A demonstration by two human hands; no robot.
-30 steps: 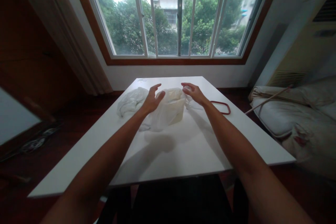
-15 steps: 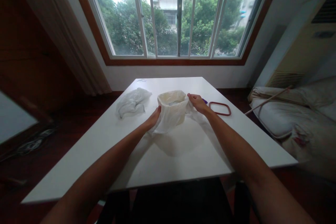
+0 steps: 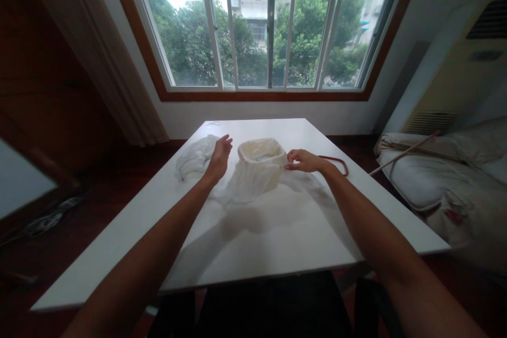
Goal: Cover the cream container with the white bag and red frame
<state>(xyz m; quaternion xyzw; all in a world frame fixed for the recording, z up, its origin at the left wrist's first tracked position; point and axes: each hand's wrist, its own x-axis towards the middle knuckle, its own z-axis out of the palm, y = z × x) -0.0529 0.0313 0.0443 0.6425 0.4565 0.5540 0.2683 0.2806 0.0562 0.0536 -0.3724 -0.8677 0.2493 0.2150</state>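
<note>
A small cream bin (image 3: 261, 161) stands on the white table (image 3: 261, 232), lined with a thin white plastic bag whose loose skirt spreads round its base. My right hand (image 3: 304, 160) is at the bin's right rim, fingers pinched on the bag's edge. My left hand (image 3: 218, 156) hovers left of the bin, fingers slightly apart and holding nothing, between the bin and a second crumpled clear bag (image 3: 194, 161). A red-brown ring (image 3: 338, 165) lies on the table behind my right wrist, partly hidden.
A wide window (image 3: 269, 26) runs behind the table. A pale bedding heap (image 3: 447, 179) with a stick across it lies on the floor at the right, below a standing air conditioner (image 3: 463, 74). Dark wooden floor surrounds the table.
My left hand has let go of the bag at the bin's front and moved up and left, toward the crumpled bag. My right hand has slid down to the bin's right rim.
</note>
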